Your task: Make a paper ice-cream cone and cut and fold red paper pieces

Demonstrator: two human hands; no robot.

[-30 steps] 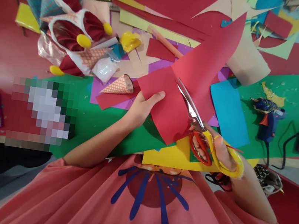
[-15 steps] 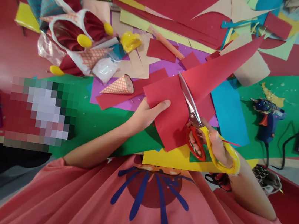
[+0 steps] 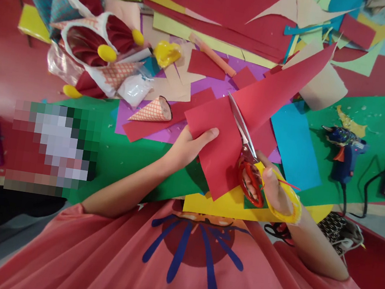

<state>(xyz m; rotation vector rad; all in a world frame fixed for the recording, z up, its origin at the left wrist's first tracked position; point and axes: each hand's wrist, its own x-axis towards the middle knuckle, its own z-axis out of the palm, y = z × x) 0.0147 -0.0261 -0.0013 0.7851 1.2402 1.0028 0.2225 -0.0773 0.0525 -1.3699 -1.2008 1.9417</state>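
My left hand (image 3: 192,147) grips the left part of a red paper sheet (image 3: 216,143), thumb on top and fingers hidden beneath. My right hand (image 3: 271,183) is closed through the red and yellow handles of a pair of scissors (image 3: 250,146). The scissor blades lie across the sheet, their tips near its upper edge. To the right of the blades a long pointed flap of the red paper (image 3: 280,87) stretches up and away. Under the sheet lie a yellow sheet (image 3: 201,205) and a green sheet (image 3: 129,154).
A small patterned paper cone (image 3: 152,110) lies left of the sheet. Finished-looking cone pieces with yellow dots (image 3: 88,42) crowd the upper left. A glue gun (image 3: 346,158) with a cord rests at right, beside a blue paper strip (image 3: 297,145). Coloured scraps (image 3: 299,11) cover the far side.
The scissor handles have drawn closer together and turned slightly, so the blades look more closed. The right hand has shifted a little left; the left hand keeps its hold on the paper.
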